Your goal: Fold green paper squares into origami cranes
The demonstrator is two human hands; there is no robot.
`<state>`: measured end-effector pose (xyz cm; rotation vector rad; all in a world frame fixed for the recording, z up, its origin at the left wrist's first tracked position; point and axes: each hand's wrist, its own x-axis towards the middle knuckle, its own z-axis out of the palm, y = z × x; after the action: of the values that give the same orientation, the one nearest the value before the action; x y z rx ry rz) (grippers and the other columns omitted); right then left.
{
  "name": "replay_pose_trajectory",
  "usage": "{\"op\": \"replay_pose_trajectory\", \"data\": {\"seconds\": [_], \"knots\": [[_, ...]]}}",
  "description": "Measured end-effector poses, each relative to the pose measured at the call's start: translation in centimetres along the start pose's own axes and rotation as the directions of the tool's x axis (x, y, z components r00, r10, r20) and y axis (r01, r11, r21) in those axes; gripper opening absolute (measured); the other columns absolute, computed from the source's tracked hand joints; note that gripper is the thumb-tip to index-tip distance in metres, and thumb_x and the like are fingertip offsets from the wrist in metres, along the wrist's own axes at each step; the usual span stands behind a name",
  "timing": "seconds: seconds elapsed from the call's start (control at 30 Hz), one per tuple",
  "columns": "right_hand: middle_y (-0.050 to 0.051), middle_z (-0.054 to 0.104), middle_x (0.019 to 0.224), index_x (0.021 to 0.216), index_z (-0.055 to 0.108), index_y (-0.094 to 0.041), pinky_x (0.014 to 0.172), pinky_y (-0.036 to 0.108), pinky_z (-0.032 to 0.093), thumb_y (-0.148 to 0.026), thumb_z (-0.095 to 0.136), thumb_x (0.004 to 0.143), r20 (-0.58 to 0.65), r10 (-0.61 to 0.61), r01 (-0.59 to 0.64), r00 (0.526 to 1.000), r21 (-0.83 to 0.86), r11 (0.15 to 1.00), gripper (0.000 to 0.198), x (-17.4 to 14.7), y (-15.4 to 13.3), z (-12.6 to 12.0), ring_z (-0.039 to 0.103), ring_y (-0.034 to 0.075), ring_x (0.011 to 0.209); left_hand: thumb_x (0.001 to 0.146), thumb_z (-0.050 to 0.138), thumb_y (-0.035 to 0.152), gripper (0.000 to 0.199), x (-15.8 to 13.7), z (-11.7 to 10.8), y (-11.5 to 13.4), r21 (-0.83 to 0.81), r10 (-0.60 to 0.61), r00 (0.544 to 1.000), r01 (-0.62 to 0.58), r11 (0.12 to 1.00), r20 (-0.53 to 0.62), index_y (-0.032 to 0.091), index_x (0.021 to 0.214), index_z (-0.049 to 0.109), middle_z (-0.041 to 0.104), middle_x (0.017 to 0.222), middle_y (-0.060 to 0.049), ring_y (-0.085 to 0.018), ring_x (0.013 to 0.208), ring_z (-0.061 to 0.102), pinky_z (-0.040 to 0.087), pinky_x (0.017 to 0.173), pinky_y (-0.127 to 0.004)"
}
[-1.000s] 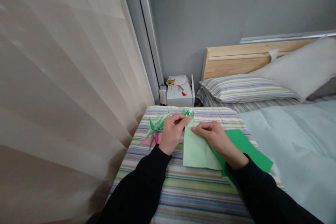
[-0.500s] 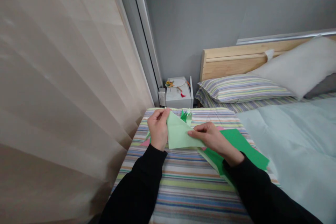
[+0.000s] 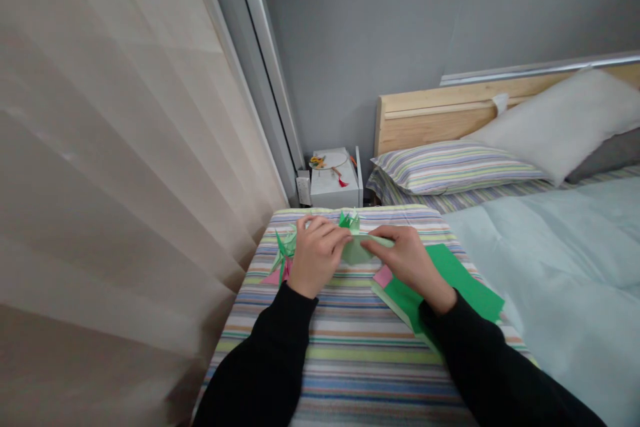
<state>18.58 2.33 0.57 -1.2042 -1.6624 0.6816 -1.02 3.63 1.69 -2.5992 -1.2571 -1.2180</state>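
A folded light green sheet of paper (image 3: 356,252) is held between both hands above the striped cloth. My left hand (image 3: 317,250) pinches its left part, with the fingers bent over the top edge. On the right side, my right hand (image 3: 400,257) grips the paper between thumb and fingers. Just behind the paper stand small green folded paper pieces (image 3: 349,221). To the left of my left hand lie more folded papers, green (image 3: 283,253) and pink (image 3: 273,277). Under my right forearm is a stack of green sheets (image 3: 465,287), with a pink piece of paper (image 3: 383,275) at its left.
The striped cloth (image 3: 350,360) covers the table. A beige curtain (image 3: 125,180) hangs along the left. Behind the table is a small white cabinet (image 3: 333,197) with a red tassel (image 3: 342,182). The bed, with its pale blue quilt (image 3: 575,267), is at the right.
The light green paper has tipped and now shows a smaller face. My left hand has turned over its top edge and come closer to my right hand. The camera view has shifted slightly.
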Motion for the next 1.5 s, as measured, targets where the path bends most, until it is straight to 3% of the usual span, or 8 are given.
{"op": "replay_pose_trajectory", "data": {"seconds": [0.1, 0.23, 0.3, 0.5, 0.67, 0.97, 1.13, 1.5], "knots": [[0.003, 0.074, 0.074, 0.091, 0.069, -0.02, 0.066, 0.032, 0.048, -0.036, 0.081, 0.075, -0.158, 0.097, -0.053, 0.983, 0.266, 0.963, 0.025, 0.4, -0.1, -0.7, 0.065, 0.02, 0.069, 0.091, 0.065, 0.029, 0.016, 0.2, 0.1, 0.5, -0.224, -0.181, 0.983, 0.182, 0.957, 0.023, 0.021, 0.082, 0.076, 0.075, 0.081, -0.007, -0.022, 0.08, 0.064, 0.044, 0.079, -0.036], [0.002, 0.075, 0.073, 0.099, 0.061, -0.022, 0.06, 0.03, 0.049, -0.039, 0.087, 0.069, -0.194, 0.18, -0.068, 0.964, 0.474, 0.878, 0.044, 0.4, -0.7, -1.0, 0.067, 0.019, 0.063, 0.082, 0.072, 0.03, 0.017, 0.1, 0.8, 1.6, -0.527, -0.266, 0.886, 0.443, 0.725, 0.379, 0.016, 0.072, 0.074, 0.069, 0.069, -0.003, -0.016, 0.062, 0.059, 0.042, 0.058, -0.026], [0.003, 0.076, 0.076, 0.099, 0.062, -0.021, 0.06, 0.03, 0.049, -0.038, 0.087, 0.071, -0.133, 0.151, -0.072, 0.98, 0.466, 0.882, 0.042, 0.2, -0.9, -1.0, 0.068, 0.018, 0.064, 0.079, 0.075, 0.034, 0.02, 0.0, 1.2, 1.9, -0.597, -0.256, 0.849, 0.511, 0.618, 0.462, 0.015, 0.073, 0.075, 0.068, 0.068, -0.003, -0.016, 0.061, 0.057, 0.043, 0.056, -0.025], [0.003, 0.076, 0.079, 0.102, 0.066, -0.021, 0.065, 0.03, 0.049, -0.035, 0.084, 0.076, -0.16, 0.074, -0.001, 0.984, 0.414, 0.91, 0.034, 0.0, -0.6, -0.8, 0.068, 0.019, 0.07, 0.072, 0.082, 0.039, 0.027, 0.2, 0.9, 1.6, -0.743, -0.511, 0.789, 0.559, 0.369, 0.34, 0.012, 0.078, 0.078, 0.07, 0.067, -0.003, -0.013, 0.057, 0.056, 0.047, 0.051, -0.023], [-0.002, 0.07, 0.069, 0.097, 0.063, -0.021, 0.056, 0.028, 0.043, -0.037, 0.085, 0.074, -0.145, 0.11, -0.03, 0.983, 0.468, 0.883, 0.035, 0.0, -0.7, -0.4, 0.058, 0.015, 0.058, 0.066, 0.088, 0.039, 0.039, 0.2, 0.6, 2.1, -0.764, -0.502, 0.737, 0.611, 0.208, 0.453, 0.011, 0.092, 0.079, 0.077, 0.083, -0.009, -0.016, 0.063, 0.065, 0.052, 0.047, -0.023], [0.003, 0.073, 0.071, 0.089, 0.066, -0.021, 0.058, 0.03, 0.047, -0.049, 0.087, 0.066, -0.15, 0.245, -0.126, 0.958, 0.546, 0.828, 0.042, -0.1, -1.5, 0.1, 0.064, 0.018, 0.061, 0.071, 0.085, 0.044, 0.05, 0.0, 1.2, 2.4, -0.816, -0.553, 0.717, 0.567, 0.108, 0.425, 0.012, 0.108, 0.075, 0.078, 0.096, -0.011, -0.015, 0.062, 0.068, 0.051, 0.041, -0.02], [0.002, 0.068, 0.064, 0.073, 0.071, -0.02, 0.058, 0.031, 0.046, -0.05, 0.083, 0.07, -0.188, 0.227, -0.105, 0.956, 0.503, 0.858, 0.033, 0.0, -1.5, 0.0, 0.058, 0.017, 0.058, 0.07, 0.087, 0.04, 0.045, 0.1, 1.0, 2.4, -0.834, -0.576, 0.71, 0.545, 0.085, 0.406, 0.011, 0.103, 0.075, 0.078, 0.096, -0.01, -0.015, 0.063, 0.068, 0.053, 0.042, -0.02], [-0.001, 0.058, 0.056, 0.059, 0.064, -0.02, 0.054, 0.029, 0.038, -0.048, 0.08, 0.074, -0.211, 0.199, -0.091, 0.957, 0.434, 0.896, 0.035, -0.1, -1.3, 0.2, 0.048, 0.014, 0.055, 0.068, 0.088, 0.039, 0.049, 0.1, 0.9, 2.8, -0.8, -0.611, 0.704, 0.571, 0.185, 0.362, 0.013, 0.107, 0.073, 0.076, 0.104, -0.01, -0.02, 0.075, 0.071, 0.059, 0.044, -0.025]]}}
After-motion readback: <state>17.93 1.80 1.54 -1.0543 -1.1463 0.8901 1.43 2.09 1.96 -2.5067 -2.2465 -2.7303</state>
